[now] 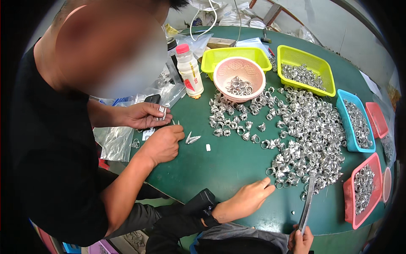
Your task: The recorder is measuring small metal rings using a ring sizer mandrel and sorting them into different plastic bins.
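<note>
My left hand (pixel 246 200), a black band at its wrist, hovers low over the green table by the near-left edge of a heap of silver metal rings (pixel 311 131). Its fingers are bent and drawn together, and whatever may be between the fingertips is hidden. In my right hand (pixel 301 242), at the table's near edge, is a long, narrow metal bar (pixel 308 203). The fingers wrap its lower end, while its far end touches the front of the heap. A few loose rings (pixel 281 182) lie just beyond my left fingertips.
At left, a co-worker's hands (pixel 163 142) hold small silver pieces. A pale pink bowl (pixel 239 95) and yellow-green baskets (pixel 327 63) stand behind the heap. Blue (pixel 361 149) and pink baskets (pixel 357 222) line the right side. A bottle (pixel 189 70) stands far left.
</note>
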Motion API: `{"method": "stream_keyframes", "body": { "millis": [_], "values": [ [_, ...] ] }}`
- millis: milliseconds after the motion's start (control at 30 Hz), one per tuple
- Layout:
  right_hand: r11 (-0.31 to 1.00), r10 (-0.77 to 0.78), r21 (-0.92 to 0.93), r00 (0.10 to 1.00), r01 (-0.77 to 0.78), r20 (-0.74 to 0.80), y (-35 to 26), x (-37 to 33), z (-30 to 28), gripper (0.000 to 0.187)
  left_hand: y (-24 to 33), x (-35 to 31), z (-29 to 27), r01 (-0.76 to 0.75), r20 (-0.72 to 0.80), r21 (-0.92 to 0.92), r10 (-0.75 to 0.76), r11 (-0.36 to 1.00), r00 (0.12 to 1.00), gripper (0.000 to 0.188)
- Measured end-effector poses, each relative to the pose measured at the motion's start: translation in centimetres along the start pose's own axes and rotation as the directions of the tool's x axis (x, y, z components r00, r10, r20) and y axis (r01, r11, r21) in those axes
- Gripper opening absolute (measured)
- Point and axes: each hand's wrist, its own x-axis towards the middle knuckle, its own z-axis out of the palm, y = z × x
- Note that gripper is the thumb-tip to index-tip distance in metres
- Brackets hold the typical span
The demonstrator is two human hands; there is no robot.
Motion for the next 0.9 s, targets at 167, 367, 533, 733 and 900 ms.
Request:
{"method": "stream_keyframes", "body": {
  "millis": [167,367,533,733,900],
  "values": [
    [1.000,-0.009,0.001,1.000,0.009,-0.018,0.5,0.9,0.0,0.016,-2.0,-1.1,-5.5,0.268,-0.208,0.060,-0.251,0.962,0.945,0.026],
    [0.998,0.025,0.049,1.000,-0.025,0.011,-0.5,2.0,0.8,0.012,-8.5,-3.5,-9.4,0.457,-0.477,0.494,-0.209,0.740,0.853,0.032],
    [0.993,0.014,0.115,1.000,-0.015,0.010,-1.2,2.5,1.8,0.013,-10.6,-3.1,-10.2,0.514,-0.490,0.476,-0.271,0.714,0.829,0.025],
    [0.993,0.065,0.097,0.998,-0.065,0.003,-0.8,2.9,1.8,0.016,-9.6,-3.0,-10.0,0.490,-0.442,0.111,-0.399,0.865,0.804,0.020],
    [0.992,0.089,0.092,0.996,-0.089,0.010,-1.0,3.0,1.9,0.017,-8.3,-3.0,-10.3,0.459,-0.544,0.082,-0.347,0.884,0.764,0.024]
  ]
}}
